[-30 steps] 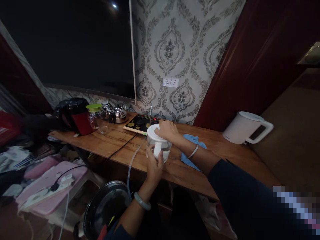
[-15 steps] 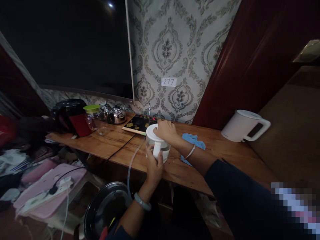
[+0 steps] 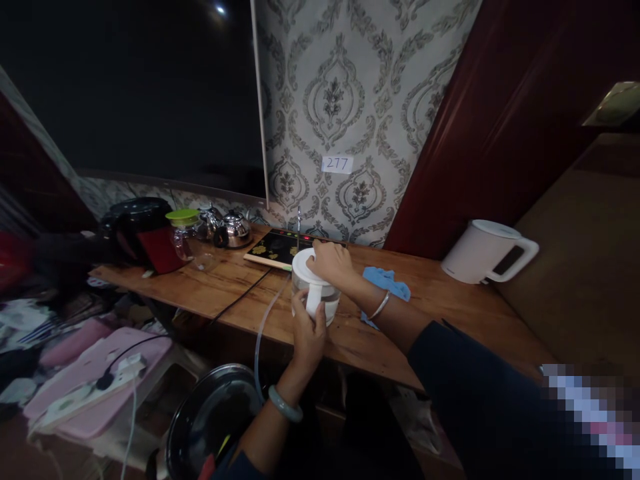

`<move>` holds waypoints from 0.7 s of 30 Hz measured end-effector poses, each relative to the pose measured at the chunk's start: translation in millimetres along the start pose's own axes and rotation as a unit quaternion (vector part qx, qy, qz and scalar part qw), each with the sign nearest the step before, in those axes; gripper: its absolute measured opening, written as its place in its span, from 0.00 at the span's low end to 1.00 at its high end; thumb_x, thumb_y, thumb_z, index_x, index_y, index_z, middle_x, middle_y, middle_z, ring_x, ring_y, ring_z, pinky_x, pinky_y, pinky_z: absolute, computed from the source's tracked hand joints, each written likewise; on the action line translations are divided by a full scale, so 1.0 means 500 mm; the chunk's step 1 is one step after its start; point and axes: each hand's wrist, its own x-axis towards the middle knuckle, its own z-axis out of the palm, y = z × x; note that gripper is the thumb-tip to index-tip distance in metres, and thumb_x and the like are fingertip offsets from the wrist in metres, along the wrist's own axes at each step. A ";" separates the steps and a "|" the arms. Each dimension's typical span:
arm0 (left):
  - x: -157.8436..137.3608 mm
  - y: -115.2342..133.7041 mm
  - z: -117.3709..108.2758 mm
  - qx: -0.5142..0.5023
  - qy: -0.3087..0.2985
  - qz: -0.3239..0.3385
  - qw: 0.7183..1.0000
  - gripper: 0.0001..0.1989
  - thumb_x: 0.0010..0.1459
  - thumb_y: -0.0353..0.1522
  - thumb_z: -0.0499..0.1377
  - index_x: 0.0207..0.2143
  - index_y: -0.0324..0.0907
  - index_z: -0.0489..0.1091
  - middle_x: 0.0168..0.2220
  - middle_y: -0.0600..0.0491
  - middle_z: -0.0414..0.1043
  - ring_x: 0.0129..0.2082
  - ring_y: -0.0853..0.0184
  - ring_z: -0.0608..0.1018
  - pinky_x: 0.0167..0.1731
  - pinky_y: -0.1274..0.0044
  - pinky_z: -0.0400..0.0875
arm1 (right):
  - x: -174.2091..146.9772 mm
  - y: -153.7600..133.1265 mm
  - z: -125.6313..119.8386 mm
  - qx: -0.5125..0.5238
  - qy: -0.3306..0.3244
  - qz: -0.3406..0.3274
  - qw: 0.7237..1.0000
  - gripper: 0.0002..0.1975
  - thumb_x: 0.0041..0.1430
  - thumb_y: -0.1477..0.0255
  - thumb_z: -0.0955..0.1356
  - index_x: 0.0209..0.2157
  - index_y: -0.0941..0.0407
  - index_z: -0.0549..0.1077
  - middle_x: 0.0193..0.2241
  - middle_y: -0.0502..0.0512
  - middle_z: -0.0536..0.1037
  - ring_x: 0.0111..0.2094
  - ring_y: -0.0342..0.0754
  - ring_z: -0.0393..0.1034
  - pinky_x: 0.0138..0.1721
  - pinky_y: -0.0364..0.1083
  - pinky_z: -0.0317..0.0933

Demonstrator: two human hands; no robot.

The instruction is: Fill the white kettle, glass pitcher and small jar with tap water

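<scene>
A clear kettle (image 3: 331, 293) with a white lid, white handle and white base stands on the wooden table near its front edge. My left hand (image 3: 307, 330) is wrapped round the kettle's handle from the front. Over the top, my right hand (image 3: 333, 261) rests with bent fingers on the white lid (image 3: 303, 261), its fingertips partly hidden. A black induction cooker (image 3: 274, 248) with gold flowers and lit red and green marks lies just behind, a thin metal spout (image 3: 299, 223) rising at its edge. Right of the kettle is a crumpled blue cloth (image 3: 387, 283).
A white electric kettle (image 3: 483, 250) stands far right. To the left are a steel teapot (image 3: 236, 228), a glass jug with a green lid (image 3: 183, 217) and a red-black appliance (image 3: 150, 237). Below sit a dark basin (image 3: 183, 407) and a pink stool (image 3: 90, 407) with a power strip.
Both hands stay on the kettle with hardly any movement. Only a very slight shift of the view is visible.
</scene>
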 end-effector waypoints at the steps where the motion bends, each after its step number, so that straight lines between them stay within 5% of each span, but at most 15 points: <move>1: 0.000 0.000 0.000 -0.002 0.000 0.001 1.000 0.18 0.67 0.42 0.54 0.53 0.41 0.62 0.48 0.41 0.72 0.48 0.57 0.78 0.46 0.67 0.72 | 0.000 0.000 -0.001 -0.002 0.000 -0.002 1.000 0.18 0.61 0.70 0.64 0.50 0.56 0.76 0.46 0.67 0.82 0.49 0.60 0.78 0.46 0.51 0.69; 13: 0.004 0.002 -0.005 -0.012 -0.012 0.003 1.000 0.19 0.67 0.43 0.53 0.53 0.40 0.61 0.47 0.41 0.73 0.44 0.58 0.79 0.43 0.68 0.73 | -0.001 0.004 -0.010 -0.002 -0.011 -0.028 1.000 0.16 0.64 0.69 0.63 0.50 0.56 0.76 0.47 0.66 0.82 0.51 0.58 0.77 0.49 0.50 0.67; 17: 0.004 0.002 -0.007 -0.013 -0.015 0.000 1.000 0.19 0.67 0.44 0.53 0.52 0.40 0.61 0.46 0.41 0.73 0.44 0.58 0.79 0.42 0.69 0.73 | 0.007 0.022 -0.004 0.003 0.007 -0.086 0.996 0.23 0.65 0.61 0.64 0.55 0.60 0.74 0.56 0.68 0.76 0.59 0.62 0.68 0.59 0.56 0.60; 21: 0.003 0.003 -0.006 -0.013 -0.010 -0.004 1.000 0.19 0.67 0.44 0.54 0.52 0.41 0.61 0.46 0.42 0.73 0.43 0.59 0.78 0.41 0.69 0.73 | 0.022 0.041 0.015 0.064 -0.055 -0.139 0.987 0.26 0.68 0.59 0.62 0.63 0.55 0.67 0.63 0.60 0.71 0.63 0.57 0.65 0.63 0.54 0.56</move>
